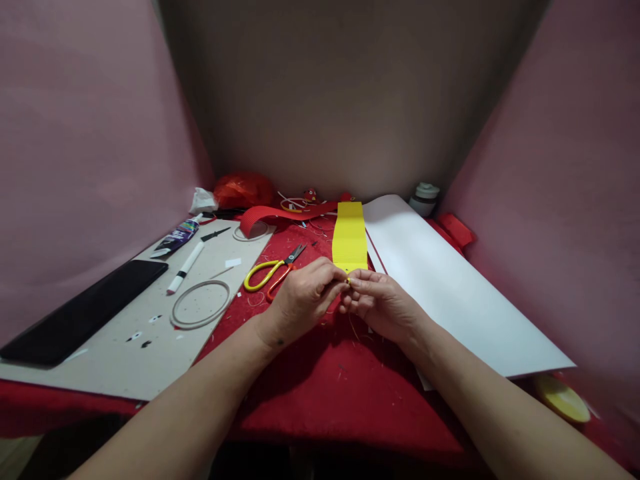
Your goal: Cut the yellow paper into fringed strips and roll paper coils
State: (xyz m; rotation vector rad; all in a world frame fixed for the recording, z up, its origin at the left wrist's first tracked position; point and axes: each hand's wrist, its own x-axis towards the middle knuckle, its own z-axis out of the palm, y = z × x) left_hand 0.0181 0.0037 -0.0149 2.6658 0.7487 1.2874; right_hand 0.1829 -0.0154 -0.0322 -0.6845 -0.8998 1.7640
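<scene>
"Where is the small yellow piece [349, 281]?"

"It is between the left hand [311, 283] and the right hand [381, 301], over the table [320, 413]. Both hands seem pinched on it, fingertips almost meeting."

"And its long axis?"

"It is too small, I cannot tell."

"The yellow ribbed strip [350, 230]?"

"Straight beyond the fingertips, its length running to the table's far edge. Neither hand is clearly nearer."

Small yellow piece [349, 280] is pinched by left hand [306, 291] and right hand [379, 300] above red tabletop [320, 383]; yellow strip [350, 230] is laid toward far edge, grey board [167, 357] along left edge, white sheet [450, 290] along right.
</scene>
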